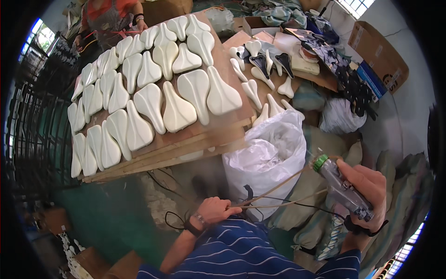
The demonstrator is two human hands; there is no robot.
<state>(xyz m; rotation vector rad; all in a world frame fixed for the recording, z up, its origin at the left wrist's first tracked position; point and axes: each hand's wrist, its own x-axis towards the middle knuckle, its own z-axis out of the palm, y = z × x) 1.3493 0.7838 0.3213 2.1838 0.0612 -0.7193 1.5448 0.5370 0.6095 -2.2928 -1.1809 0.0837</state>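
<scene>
At 4 o'clock in the head view, the right hand (369, 193) is closed around a grey gun-like tool (343, 186), its green collar (320, 162) pointing toward 10 o'clock. A dark strap circles the right wrist. At 6 o'clock, in front of the blue striped shirt (241, 249), the left hand (214, 210) is curled narrow on a thin tan hose (278, 187), which runs off toward 2 o'clock and the tool; where it joins the tool is hard to tell. A dark band and a metal bracelet sit on the left wrist.

Just off centre toward 4 o'clock, beyond the hose, stands an open white plastic bag (288, 183) with crumpled white material inside. Toward 10 o'clock, the tilted-looking table (218, 128) bears rows of cream bicycle saddle pads (179, 111), close together, some touching; both hands are apart from them. At 1 o'clock lie narrower cream saddle pads (252, 93) with black saddle pieces (261, 65) among them. A cardboard box (378, 56) leans at 2 o'clock, and bulging woven sacks (390, 200) are piled at 4 o'clock, behind the right hand. Between 10 and 11 o'clock, at the table's far edge, stands a co-worker (109, 25) in red sleeves and a grey apron. Dark racks (37, 121) fill 9 o'clock.
</scene>
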